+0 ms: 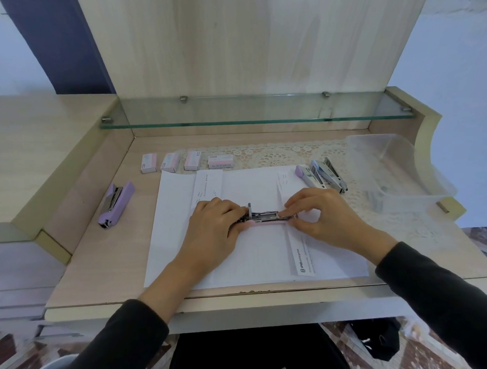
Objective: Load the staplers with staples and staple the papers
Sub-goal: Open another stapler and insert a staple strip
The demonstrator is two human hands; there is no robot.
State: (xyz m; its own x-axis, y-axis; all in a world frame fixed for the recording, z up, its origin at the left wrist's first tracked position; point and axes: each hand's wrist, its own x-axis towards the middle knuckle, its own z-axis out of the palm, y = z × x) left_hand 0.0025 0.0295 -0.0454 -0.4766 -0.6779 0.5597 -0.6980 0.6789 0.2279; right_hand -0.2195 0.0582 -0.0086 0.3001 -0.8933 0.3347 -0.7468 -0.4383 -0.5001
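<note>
While the pink stapler (pixel 266 220) lies opened on the white papers (pixel 256 240) at the middle of the desk (pixel 99 261), its long axis runs left to right across the view, with the metal staple channel facing up. Which end is the head cannot be told. The left hand (pixel 215 225) is curled closed over the stapler's left end, pinning it to the sheets. The right hand (pixel 322 215) has its fingertips (pixel 287 212) pinched together at the channel's right end; whether they hold staples cannot be told. A purple stapler (pixel 116 204) lies closed left of the papers, long axis running near to far. Two more staplers (pixel 321 175) lie opened side by side at the papers' far right corner. Four staple boxes (pixel 187 162) form a row along the far edge.
</note>
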